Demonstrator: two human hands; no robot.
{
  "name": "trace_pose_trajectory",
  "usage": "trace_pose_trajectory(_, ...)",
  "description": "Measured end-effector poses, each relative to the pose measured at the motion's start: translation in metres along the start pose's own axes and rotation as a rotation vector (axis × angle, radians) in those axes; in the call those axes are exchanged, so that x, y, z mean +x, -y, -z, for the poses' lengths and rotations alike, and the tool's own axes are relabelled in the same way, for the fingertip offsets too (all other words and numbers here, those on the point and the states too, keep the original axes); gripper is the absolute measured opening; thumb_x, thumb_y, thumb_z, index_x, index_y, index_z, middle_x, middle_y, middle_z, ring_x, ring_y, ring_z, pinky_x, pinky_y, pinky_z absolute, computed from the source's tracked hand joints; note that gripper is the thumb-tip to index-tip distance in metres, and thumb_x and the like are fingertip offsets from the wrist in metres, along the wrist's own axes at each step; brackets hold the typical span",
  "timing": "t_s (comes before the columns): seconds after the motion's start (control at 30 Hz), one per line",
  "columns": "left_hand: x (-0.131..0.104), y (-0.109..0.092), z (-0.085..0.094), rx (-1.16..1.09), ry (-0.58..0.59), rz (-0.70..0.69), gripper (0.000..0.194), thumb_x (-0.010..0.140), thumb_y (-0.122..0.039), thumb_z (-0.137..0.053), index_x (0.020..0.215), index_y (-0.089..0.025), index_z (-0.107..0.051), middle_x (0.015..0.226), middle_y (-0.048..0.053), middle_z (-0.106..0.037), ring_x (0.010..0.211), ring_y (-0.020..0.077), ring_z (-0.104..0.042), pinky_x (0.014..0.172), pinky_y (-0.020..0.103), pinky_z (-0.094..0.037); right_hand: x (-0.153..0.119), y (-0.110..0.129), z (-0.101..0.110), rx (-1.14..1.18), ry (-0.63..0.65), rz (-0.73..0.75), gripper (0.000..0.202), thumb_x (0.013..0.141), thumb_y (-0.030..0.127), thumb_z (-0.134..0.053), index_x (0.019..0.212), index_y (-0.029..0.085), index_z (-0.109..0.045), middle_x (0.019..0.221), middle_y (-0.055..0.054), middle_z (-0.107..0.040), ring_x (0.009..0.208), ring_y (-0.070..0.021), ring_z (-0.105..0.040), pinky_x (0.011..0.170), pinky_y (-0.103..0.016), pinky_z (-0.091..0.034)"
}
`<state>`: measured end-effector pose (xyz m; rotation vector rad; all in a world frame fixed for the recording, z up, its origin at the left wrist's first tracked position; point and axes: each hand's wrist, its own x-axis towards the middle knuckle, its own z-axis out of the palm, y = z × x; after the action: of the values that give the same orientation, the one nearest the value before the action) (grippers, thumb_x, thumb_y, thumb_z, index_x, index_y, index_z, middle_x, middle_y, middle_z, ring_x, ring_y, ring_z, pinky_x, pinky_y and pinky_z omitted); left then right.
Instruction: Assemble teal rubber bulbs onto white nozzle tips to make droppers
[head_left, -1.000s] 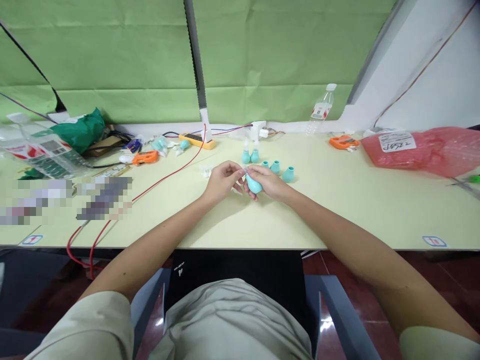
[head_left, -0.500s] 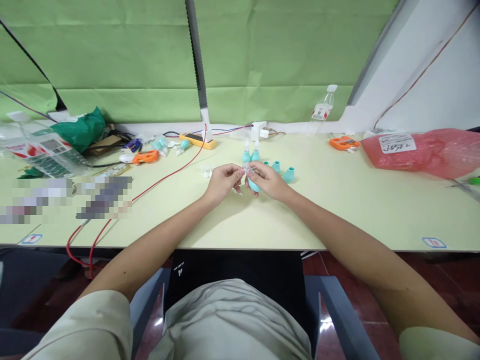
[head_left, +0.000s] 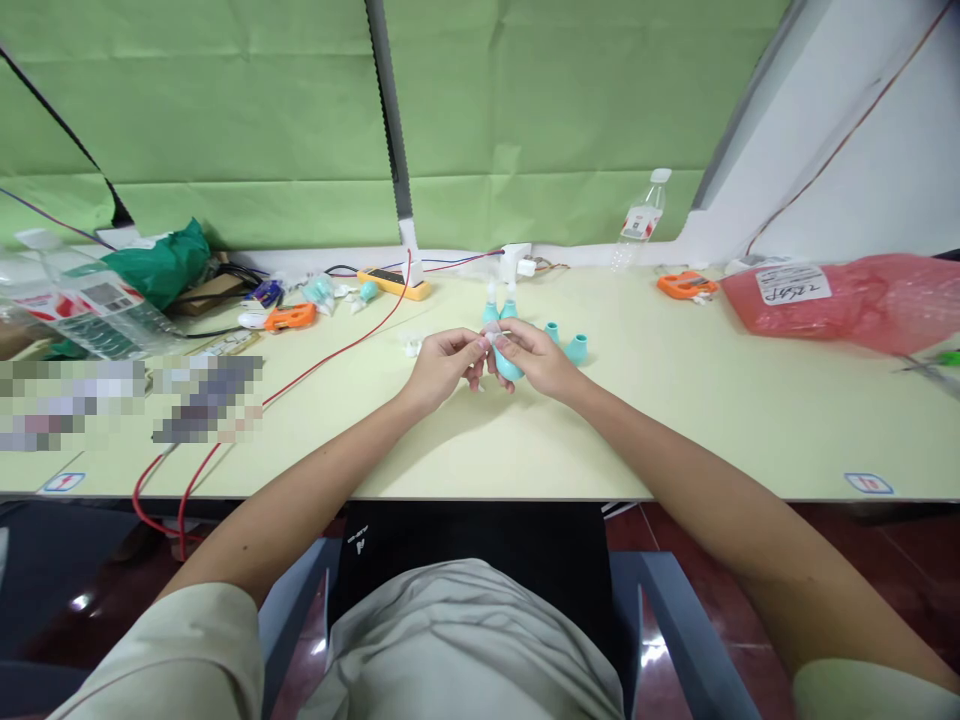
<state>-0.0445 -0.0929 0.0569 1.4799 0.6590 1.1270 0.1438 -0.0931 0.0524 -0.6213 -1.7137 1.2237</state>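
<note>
Over the pale table, my right hand (head_left: 534,358) grips a turquoise bulb (head_left: 508,368) with its fingers wrapped round it. A small clear piece (head_left: 491,330) sits at the top of the bulb, and my left hand (head_left: 448,366) pinches it with thumb and forefinger. Behind my hands stand two turquoise bulbs with clear tops (head_left: 490,312). To the right of them are turquoise bulbs without tops, one of them (head_left: 577,348) beside my right wrist. Small white pieces (head_left: 412,346) lie left of my left hand.
A yellow multimeter (head_left: 395,283), a red cable (head_left: 335,350) and orange tools (head_left: 291,317) are on the left. Large bottles (head_left: 90,300) stand farther left. At the right are an orange tool (head_left: 686,286), an upright bottle (head_left: 639,222) and a red bag (head_left: 847,305).
My fingers have shifted slightly around the clear piece and the bulb, which shows a little more. Both hands remain in nearly the same place.
</note>
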Motion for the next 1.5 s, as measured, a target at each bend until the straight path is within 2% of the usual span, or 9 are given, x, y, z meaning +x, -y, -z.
trace_pose_trajectory(0.17, 0.0, 0.002, -0.002, 0.033, -0.029, -0.011, 0.044, 0.078, -0.055, -0.081, 0.08, -0.013, -0.069, 0.063, 0.002, -0.063, 0.05, 0.0104, -0.056, 0.044, 0.025, -0.05, -0.002, 0.002, 0.001, 0.029, 0.038, -0.025, 0.042, 0.094, 0.058, -0.064, 0.109, 0.019, -0.057, 0.075, 0.001, -0.064, 0.052, -0.0143, -0.064, 0.045, -0.027, -0.054)
trace_pose_trajectory(0.47, -0.001, 0.0, 0.0, 0.08, -0.037, -0.024, 0.039, 0.082, -0.051, -0.077, 0.077, -0.013, -0.067, 0.062, 0.002, -0.062, 0.051, 0.0116, -0.058, 0.044, 0.024, -0.049, -0.001, -0.001, 0.001, 0.256, 0.09, -0.14, 0.039, 0.094, 0.052, -0.063, 0.111, 0.019, -0.053, 0.073, -0.002, -0.068, 0.051, -0.0171, -0.063, 0.042, -0.029, -0.052)
trace_pose_trajectory(0.73, -0.003, 0.004, -0.001, 0.156, -0.098, -0.042, 0.032, 0.086, -0.044, -0.072, 0.076, -0.014, -0.066, 0.056, 0.0, -0.06, 0.047, 0.0095, -0.055, 0.045, 0.023, -0.048, -0.002, -0.003, -0.003, 0.17, 0.082, -0.105, 0.037, 0.097, 0.053, -0.059, 0.111, 0.019, -0.053, 0.073, -0.001, -0.067, 0.052, -0.0165, -0.063, 0.044, -0.029, -0.054)
trace_pose_trajectory(0.93, -0.001, 0.008, 0.0, 0.152, -0.091, -0.04, 0.029, 0.088, -0.042, -0.07, 0.078, -0.015, -0.065, 0.058, 0.0, -0.06, 0.049, 0.0105, -0.056, 0.044, 0.023, -0.048, -0.002, 0.001, -0.007, 0.038, 0.036, -0.092, 0.041, 0.096, 0.058, -0.059, 0.107, 0.019, -0.055, 0.072, 0.0, -0.065, 0.05, -0.0153, -0.062, 0.043, -0.028, -0.053)
trace_pose_trajectory(1.3, -0.001, 0.007, 0.002, 0.134, -0.034, -0.051, 0.047, 0.083, -0.06, -0.075, 0.079, -0.014, -0.066, 0.06, 0.001, -0.062, 0.049, 0.0113, -0.058, 0.045, 0.024, -0.049, -0.002, -0.001, -0.004, -0.045, 0.034, -0.073, 0.042, 0.096, 0.06, -0.059, 0.111, 0.021, -0.057, 0.075, 0.002, -0.065, 0.048, -0.013, -0.06, 0.044, -0.027, -0.053)
trace_pose_trajectory(1.5, 0.0, 0.005, 0.001, 0.17, -0.056, -0.013, 0.053, 0.078, -0.067, -0.075, 0.074, -0.015, -0.065, 0.056, 0.001, -0.061, 0.046, 0.0113, -0.054, 0.044, 0.025, -0.046, -0.003, 0.004, -0.001, -0.023, 0.067, -0.1, 0.045, 0.094, 0.062, -0.06, 0.108, 0.02, -0.057, 0.075, 0.0, -0.066, 0.051, -0.0142, -0.063, 0.046, -0.027, -0.054)
